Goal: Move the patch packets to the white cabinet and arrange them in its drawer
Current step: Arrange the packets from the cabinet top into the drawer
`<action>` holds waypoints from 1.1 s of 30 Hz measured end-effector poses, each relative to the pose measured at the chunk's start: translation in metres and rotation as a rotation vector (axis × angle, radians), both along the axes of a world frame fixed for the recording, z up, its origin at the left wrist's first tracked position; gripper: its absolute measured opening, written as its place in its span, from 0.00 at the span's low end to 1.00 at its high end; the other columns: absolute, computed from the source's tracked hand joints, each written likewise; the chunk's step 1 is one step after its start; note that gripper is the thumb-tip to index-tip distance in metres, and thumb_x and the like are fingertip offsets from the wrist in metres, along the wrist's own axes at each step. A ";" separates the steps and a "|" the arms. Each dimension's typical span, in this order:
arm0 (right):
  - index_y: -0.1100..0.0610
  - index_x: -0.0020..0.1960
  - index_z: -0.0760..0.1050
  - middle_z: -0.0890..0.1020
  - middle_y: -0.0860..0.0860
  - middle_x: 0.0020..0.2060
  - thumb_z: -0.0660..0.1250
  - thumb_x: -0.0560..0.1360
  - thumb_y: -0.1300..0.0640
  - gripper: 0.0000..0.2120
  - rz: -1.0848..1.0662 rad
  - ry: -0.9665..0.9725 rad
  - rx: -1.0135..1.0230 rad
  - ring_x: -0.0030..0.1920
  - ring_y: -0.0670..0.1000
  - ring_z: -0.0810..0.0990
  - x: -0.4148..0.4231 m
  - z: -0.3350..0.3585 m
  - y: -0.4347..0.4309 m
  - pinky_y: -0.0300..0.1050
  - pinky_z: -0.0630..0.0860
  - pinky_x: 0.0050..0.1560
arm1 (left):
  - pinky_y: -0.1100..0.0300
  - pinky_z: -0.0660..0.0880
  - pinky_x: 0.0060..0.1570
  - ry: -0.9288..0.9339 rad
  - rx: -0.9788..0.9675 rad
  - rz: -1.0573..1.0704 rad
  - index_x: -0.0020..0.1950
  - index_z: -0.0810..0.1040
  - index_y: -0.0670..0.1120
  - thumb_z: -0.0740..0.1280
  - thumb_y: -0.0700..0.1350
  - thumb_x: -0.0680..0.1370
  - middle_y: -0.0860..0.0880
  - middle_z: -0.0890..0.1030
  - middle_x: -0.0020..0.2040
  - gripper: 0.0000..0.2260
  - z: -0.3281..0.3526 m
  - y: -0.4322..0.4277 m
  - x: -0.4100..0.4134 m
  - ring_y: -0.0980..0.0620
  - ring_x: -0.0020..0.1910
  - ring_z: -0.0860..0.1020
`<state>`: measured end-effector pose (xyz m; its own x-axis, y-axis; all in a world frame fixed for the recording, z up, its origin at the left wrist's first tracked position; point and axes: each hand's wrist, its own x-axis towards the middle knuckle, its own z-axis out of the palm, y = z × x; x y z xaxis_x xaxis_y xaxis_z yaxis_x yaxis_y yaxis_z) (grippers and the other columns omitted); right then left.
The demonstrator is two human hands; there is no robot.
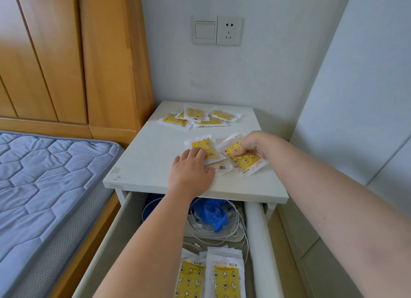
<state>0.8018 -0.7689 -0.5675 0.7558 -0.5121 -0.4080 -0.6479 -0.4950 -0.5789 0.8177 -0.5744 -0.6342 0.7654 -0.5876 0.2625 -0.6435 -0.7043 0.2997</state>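
Under left hand (pixel 191 170): left packet (pixel 203 147) is pressed on the cabinet top (pixel 144 159) by straight fingers
At right hand (pixel 249 145): right packet (pixel 244 160) is gripped by curled fingers
Beyond both hands: packet pile (pixel 195 117) is seen loose
Below the wrists: stowed packets (pixel 225 277) are laid in the open drawer (pixel 255 231)

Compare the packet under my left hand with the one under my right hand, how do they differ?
The left packet lies almost square to the cabinet top; the right packet is turned diagonally. The left hand rests flat fingers on the left packet, while the right hand curls its fingers onto the right packet. Both are yellow with a star and moon print in clear wrappers.
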 end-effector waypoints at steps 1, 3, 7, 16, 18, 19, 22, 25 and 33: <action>0.65 0.66 0.71 0.73 0.62 0.66 0.71 0.72 0.60 0.24 -0.034 -0.040 0.067 0.67 0.61 0.71 -0.002 -0.001 -0.002 0.56 0.67 0.68 | 0.54 0.60 0.68 0.004 -0.001 -0.004 0.67 0.67 0.51 0.56 0.53 0.78 0.54 0.68 0.69 0.18 0.000 0.000 0.000 0.51 0.68 0.65; 0.65 0.65 0.71 0.76 0.61 0.61 0.71 0.73 0.62 0.22 -0.126 -0.145 0.198 0.63 0.61 0.75 -0.007 -0.008 -0.008 0.58 0.70 0.66 | 0.53 0.61 0.68 0.015 -0.027 -0.014 0.65 0.68 0.51 0.57 0.54 0.77 0.54 0.70 0.67 0.18 0.001 0.001 0.000 0.51 0.66 0.66; 0.63 0.61 0.75 0.81 0.57 0.55 0.73 0.72 0.60 0.20 -0.339 -0.393 0.523 0.58 0.58 0.79 -0.034 -0.022 -0.016 0.58 0.75 0.59 | 0.54 0.67 0.61 0.162 -0.164 0.001 0.57 0.75 0.52 0.55 0.59 0.79 0.54 0.77 0.57 0.16 0.004 0.000 0.000 0.52 0.57 0.72; 0.59 0.54 0.79 0.84 0.56 0.50 0.72 0.72 0.61 0.11 -0.457 -0.780 0.722 0.49 0.57 0.83 -0.080 -0.045 0.005 0.60 0.78 0.55 | 0.59 0.71 0.49 0.477 -0.422 0.323 0.59 0.75 0.46 0.66 0.58 0.76 0.47 0.74 0.58 0.19 0.029 -0.004 0.004 0.48 0.57 0.72; 0.55 0.48 0.80 0.85 0.53 0.45 0.73 0.71 0.59 0.07 -0.467 -0.817 0.619 0.47 0.56 0.84 -0.081 -0.050 0.006 0.58 0.78 0.55 | 0.51 0.68 0.61 0.449 -0.212 0.332 0.71 0.67 0.47 0.65 0.63 0.75 0.45 0.69 0.68 0.30 0.034 -0.011 0.004 0.44 0.68 0.65; 0.54 0.47 0.80 0.85 0.51 0.44 0.74 0.71 0.58 0.06 -0.456 -0.827 0.575 0.46 0.55 0.84 -0.082 -0.052 0.007 0.58 0.79 0.55 | 0.49 0.66 0.63 0.422 -0.113 0.331 0.73 0.65 0.48 0.64 0.64 0.74 0.45 0.67 0.69 0.33 0.037 -0.014 0.004 0.44 0.70 0.63; 0.54 0.46 0.80 0.85 0.51 0.43 0.74 0.70 0.58 0.06 -0.428 -0.832 0.539 0.45 0.53 0.85 -0.083 -0.054 0.009 0.57 0.80 0.53 | 0.48 0.65 0.64 0.399 0.030 0.335 0.74 0.64 0.49 0.62 0.67 0.74 0.45 0.67 0.70 0.34 0.044 -0.021 0.003 0.43 0.70 0.61; 0.54 0.46 0.79 0.85 0.51 0.43 0.74 0.70 0.58 0.06 -0.422 -0.842 0.546 0.45 0.54 0.84 -0.084 -0.053 0.008 0.57 0.80 0.53 | 0.49 0.66 0.62 0.364 0.105 0.411 0.70 0.67 0.46 0.61 0.68 0.74 0.45 0.69 0.68 0.34 0.047 -0.026 -0.001 0.44 0.69 0.63; 0.54 0.46 0.77 0.84 0.52 0.45 0.72 0.73 0.60 0.05 -0.364 -0.859 0.537 0.47 0.55 0.84 -0.086 -0.051 0.007 0.56 0.80 0.53 | 0.54 0.67 0.66 0.473 0.424 0.263 0.73 0.64 0.41 0.64 0.60 0.77 0.44 0.69 0.69 0.31 0.084 -0.036 -0.010 0.44 0.68 0.69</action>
